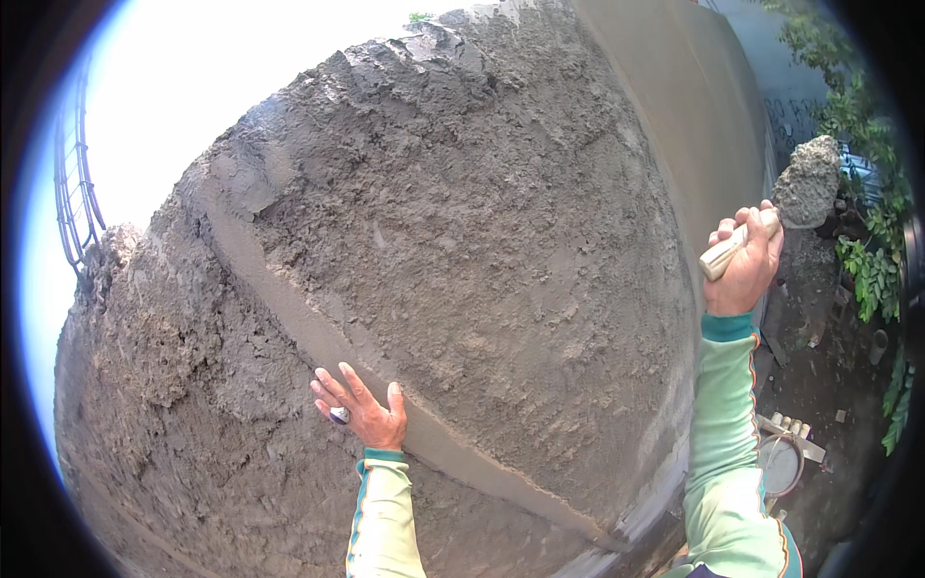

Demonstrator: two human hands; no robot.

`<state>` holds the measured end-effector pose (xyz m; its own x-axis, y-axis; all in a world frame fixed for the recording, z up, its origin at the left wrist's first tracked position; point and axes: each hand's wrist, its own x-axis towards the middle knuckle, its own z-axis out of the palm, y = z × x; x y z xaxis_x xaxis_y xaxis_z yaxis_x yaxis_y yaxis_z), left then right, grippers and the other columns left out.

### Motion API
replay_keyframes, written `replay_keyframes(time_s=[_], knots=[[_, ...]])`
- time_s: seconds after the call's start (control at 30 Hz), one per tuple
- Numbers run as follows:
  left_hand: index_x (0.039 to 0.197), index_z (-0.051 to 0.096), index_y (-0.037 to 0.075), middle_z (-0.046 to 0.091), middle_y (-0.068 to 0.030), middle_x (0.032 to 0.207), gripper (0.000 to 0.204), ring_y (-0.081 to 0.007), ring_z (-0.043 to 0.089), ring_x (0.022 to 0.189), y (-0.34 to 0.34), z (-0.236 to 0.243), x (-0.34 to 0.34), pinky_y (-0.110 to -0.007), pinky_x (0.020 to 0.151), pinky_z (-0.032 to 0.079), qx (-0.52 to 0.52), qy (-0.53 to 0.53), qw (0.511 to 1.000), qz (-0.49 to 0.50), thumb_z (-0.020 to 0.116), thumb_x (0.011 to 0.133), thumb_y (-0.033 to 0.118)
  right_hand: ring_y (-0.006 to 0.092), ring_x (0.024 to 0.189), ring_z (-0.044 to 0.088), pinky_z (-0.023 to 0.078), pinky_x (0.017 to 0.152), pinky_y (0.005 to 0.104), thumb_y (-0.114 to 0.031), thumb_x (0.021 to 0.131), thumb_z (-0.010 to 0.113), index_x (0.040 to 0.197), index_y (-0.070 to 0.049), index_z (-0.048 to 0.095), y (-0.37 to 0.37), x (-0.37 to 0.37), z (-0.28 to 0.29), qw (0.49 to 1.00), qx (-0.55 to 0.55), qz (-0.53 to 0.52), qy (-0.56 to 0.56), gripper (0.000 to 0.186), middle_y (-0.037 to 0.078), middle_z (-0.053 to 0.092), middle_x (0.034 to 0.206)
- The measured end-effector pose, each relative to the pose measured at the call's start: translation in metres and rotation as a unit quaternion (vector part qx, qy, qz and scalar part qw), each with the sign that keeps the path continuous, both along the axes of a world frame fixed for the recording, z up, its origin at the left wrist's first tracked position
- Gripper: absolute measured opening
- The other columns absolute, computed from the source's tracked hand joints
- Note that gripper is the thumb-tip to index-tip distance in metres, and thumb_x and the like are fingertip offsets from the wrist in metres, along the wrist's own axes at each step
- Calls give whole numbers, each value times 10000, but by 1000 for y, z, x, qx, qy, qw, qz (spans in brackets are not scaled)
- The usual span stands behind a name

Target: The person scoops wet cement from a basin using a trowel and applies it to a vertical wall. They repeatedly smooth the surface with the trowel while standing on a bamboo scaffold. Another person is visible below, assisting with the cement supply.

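Observation:
A rough wall of wet grey plaster [472,222] fills most of my view, crossed diagonally by a narrow smoother band [279,289]. My left hand [371,409] is spread open over that band low in the middle, with a ring on one finger; whether it touches the surface I cannot tell. At the right, my right hand [742,255] is closed round the pale handle [715,262] of a trowel, whose blade is covered by a lump of grey mortar [806,181].
Metal rebar [75,173] rises at the far left. A smooth plastered surface [674,77] runs along the upper right. Leafy plants [867,270] line the right side, above littered dark ground [819,366] holding a round container [779,467] and some pale boards [807,449].

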<state>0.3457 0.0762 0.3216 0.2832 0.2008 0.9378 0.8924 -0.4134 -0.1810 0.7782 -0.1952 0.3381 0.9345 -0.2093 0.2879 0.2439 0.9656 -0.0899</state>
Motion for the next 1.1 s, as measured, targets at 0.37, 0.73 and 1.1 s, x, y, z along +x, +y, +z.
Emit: replay_keyframes(time_s=[0.37,0.73,1.1], knots=[[1588,209,84,73,-238,1650,743,-515,89,1492,28,21,29,-633,1181,196,28,-15,994,103,441,992,462,404,949,686,568,804,482,-144,929,564,1332,-68,391,209,96,227,938,-205,-272,64,446,257,644,1085],[1591,238,105,107,-226,1652,720,-503,117,1492,56,-2,51,-614,1184,213,71,15,997,16,329,1029,546,467,1044,637,510,868,482,-246,890,666,1389,-80,429,140,-124,-313,748,-608,189,-190,576,270,649,1145],[1557,319,97,156,-345,1589,892,-551,148,1464,83,1,-7,-600,1156,294,147,60,983,88,446,934,723,441,1011,664,514,866,477,-255,764,783,1155,-28,555,-275,-187,-629,324,-870,194,317,507,287,680,1034]])
